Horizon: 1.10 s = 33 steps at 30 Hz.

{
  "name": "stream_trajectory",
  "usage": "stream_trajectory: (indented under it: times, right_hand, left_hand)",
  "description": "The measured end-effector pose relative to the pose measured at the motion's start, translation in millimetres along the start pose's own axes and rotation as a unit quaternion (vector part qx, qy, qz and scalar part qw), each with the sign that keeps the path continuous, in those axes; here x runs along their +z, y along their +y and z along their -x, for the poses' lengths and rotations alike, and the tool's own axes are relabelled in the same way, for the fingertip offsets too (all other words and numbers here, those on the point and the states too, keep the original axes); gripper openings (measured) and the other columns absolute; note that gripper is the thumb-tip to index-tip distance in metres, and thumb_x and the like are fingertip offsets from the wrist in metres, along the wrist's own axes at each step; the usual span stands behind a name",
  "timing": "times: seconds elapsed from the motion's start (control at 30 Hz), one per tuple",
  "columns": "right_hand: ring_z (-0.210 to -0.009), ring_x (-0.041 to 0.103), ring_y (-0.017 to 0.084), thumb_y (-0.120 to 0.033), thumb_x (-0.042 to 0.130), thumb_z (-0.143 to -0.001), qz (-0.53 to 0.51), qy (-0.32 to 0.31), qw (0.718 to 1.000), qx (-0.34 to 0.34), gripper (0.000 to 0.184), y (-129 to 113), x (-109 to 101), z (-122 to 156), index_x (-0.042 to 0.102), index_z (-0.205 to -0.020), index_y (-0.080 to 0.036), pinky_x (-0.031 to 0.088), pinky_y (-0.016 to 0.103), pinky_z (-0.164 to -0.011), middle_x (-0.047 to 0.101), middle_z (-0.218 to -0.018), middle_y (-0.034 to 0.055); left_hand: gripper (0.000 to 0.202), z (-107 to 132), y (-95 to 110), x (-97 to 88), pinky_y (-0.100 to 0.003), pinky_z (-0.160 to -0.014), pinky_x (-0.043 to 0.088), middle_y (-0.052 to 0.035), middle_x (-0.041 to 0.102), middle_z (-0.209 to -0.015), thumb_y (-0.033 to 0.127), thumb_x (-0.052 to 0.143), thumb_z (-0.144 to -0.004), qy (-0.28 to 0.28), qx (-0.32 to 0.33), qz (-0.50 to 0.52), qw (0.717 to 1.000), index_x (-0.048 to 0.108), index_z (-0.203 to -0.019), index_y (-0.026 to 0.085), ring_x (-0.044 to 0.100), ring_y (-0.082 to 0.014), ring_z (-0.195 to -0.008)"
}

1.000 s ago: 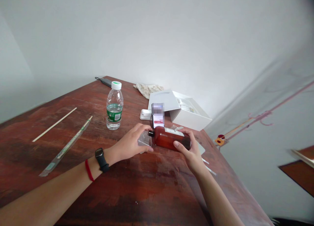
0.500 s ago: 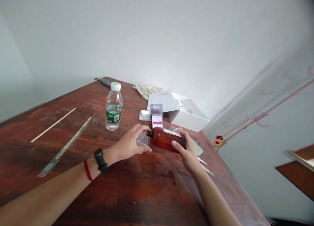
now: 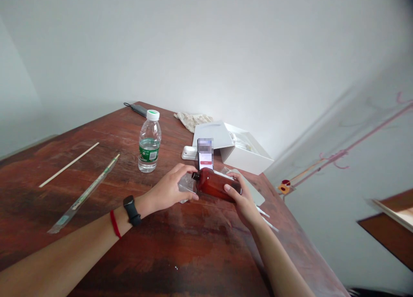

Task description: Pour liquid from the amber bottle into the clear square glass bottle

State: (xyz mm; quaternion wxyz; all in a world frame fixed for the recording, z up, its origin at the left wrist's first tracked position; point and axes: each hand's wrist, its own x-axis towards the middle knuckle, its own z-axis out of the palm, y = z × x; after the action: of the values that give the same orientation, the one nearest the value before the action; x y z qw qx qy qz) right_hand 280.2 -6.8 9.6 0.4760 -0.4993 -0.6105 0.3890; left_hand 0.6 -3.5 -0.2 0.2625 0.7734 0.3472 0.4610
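A brown bottle (image 3: 213, 184) with a white label is tipped on its side, its dark neck pointing left. My right hand (image 3: 242, 200) is wrapped round the bottle's base end. My left hand (image 3: 170, 188) curls round a small clear glass vessel (image 3: 187, 186) right at the bottle's mouth, thumb and fingers on either side of it. A black watch and a red band sit on my left wrist. Just behind the bottle stands an upright phone (image 3: 205, 153).
On the red-brown wooden table (image 3: 97, 219) are a water bottle (image 3: 149, 141) with green label, a thin wooden stick (image 3: 68, 164), a wrapped stick (image 3: 84, 194), an open white box (image 3: 237, 146), a small white device (image 3: 189, 152), a crumpled cloth (image 3: 192, 119) and a cable at the far edge.
Both hands keep the same hold. The brown bottle, with my hands, has shifted slightly left in the picture as the view drifted.
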Motion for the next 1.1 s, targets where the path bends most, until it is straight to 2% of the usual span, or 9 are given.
stream_trajectory:
  times: [0.27, 0.53, 0.63, 0.7, 0.77, 0.9, 1.0, 1.1]
  right_hand:
    - [-0.102, 0.068, 0.03, -0.057, 0.082, -0.079, -0.012, -0.024, 0.999, 0.021, 0.048, 0, -4, -2, 0.06, -0.113, -0.03, 0.055, 0.045, -0.092, 0.072, -0.109, 0.0037]
    - [-0.102, 0.068, 0.03, -0.057, 0.083, -0.078, 0.009, -0.036, 0.999, 0.003, 0.048, -2, -7, -4, 0.066, -0.114, -0.029, 0.055, 0.043, -0.09, 0.073, -0.107, 0.0031]
    - [-0.104, 0.069, 0.031, -0.058, 0.084, -0.076, -0.001, -0.034, 0.999, 0.012, 0.051, 1, -6, -5, 0.068, -0.114, -0.029, 0.055, 0.045, -0.092, 0.075, -0.109, 0.0042]
    - [-0.102, 0.071, 0.031, -0.058, 0.086, -0.074, -0.032, -0.026, 0.999, 0.028, 0.052, 1, -2, -5, 0.068, -0.114, -0.029, 0.057, 0.046, -0.09, 0.076, -0.108, 0.0041]
    - [-0.096, 0.073, 0.03, -0.057, 0.087, -0.073, -0.093, -0.028, 0.993, 0.06, 0.051, 0, 5, -2, 0.067, -0.112, -0.03, 0.059, 0.045, -0.084, 0.077, -0.107, 0.0037]
    - [-0.09, 0.075, 0.029, -0.053, 0.085, -0.076, -0.236, -0.052, 0.963, 0.119, 0.048, -2, 20, 6, 0.068, -0.114, -0.029, 0.061, 0.04, -0.07, 0.079, -0.109, 0.005]
    - [-0.091, 0.077, 0.03, -0.059, 0.078, -0.081, -0.281, -0.039, 0.949, 0.141, 0.046, 3, 24, 9, 0.071, -0.116, -0.03, 0.062, 0.042, -0.067, 0.08, -0.117, 0.0066]
    - [-0.088, 0.079, 0.033, -0.066, 0.072, -0.083, -0.309, -0.01, 0.938, 0.158, 0.044, 9, 18, 6, 0.073, -0.109, -0.031, 0.062, 0.045, -0.066, 0.082, -0.109, 0.0068]
  left_hand:
    - [0.061, -1, -1, -1.1, -0.049, -0.109, 0.05, -0.007, 0.066, -0.126, 0.031, 0.095, -0.076, -0.006, 0.003, 0.001, 1.0, 0.062, -0.126, 0.026, 0.065, -0.0301, -0.12]
    - [0.057, -2, -5, -2.8, -0.05, -0.109, 0.05, -0.0065, 0.066, -0.126, 0.034, 0.094, -0.077, -0.006, 0.002, 0.014, 1.0, 0.064, -0.126, 0.028, 0.065, -0.0302, -0.12]
    - [0.075, 0, -9, -1.1, -0.054, -0.11, 0.05, -0.0076, 0.066, -0.129, 0.035, 0.094, -0.076, 0.012, -0.008, 0.029, 0.999, 0.056, -0.141, 0.031, 0.065, -0.0312, -0.12]
    - [0.093, 0, -12, 0.3, -0.056, -0.112, 0.048, -0.0085, 0.066, -0.129, 0.034, 0.095, -0.075, 0.03, -0.019, 0.04, 0.999, 0.043, -0.153, 0.033, 0.066, -0.0315, -0.12]
    - [0.102, 0, -13, 1.2, -0.058, -0.113, 0.046, -0.0087, 0.066, -0.127, 0.034, 0.096, -0.074, 0.042, -0.026, 0.046, 0.998, 0.037, -0.158, 0.033, 0.066, -0.0315, -0.12]
    - [0.105, -1, -14, 1.5, -0.056, -0.113, 0.045, -0.0084, 0.066, -0.125, 0.034, 0.097, -0.071, 0.053, -0.032, 0.061, 0.996, 0.036, -0.157, 0.03, 0.066, -0.0302, -0.118]
    - [0.102, -2, -15, 0.8, -0.054, -0.111, 0.047, -0.0085, 0.066, -0.125, 0.035, 0.096, -0.073, 0.072, -0.041, 0.062, 0.995, 0.036, -0.156, 0.03, 0.066, -0.029, -0.117]
    - [0.098, -3, -17, -0.7, -0.053, -0.111, 0.047, -0.0078, 0.066, -0.125, 0.035, 0.094, -0.075, 0.09, -0.049, 0.043, 0.994, 0.038, -0.155, 0.03, 0.066, -0.028, -0.117]
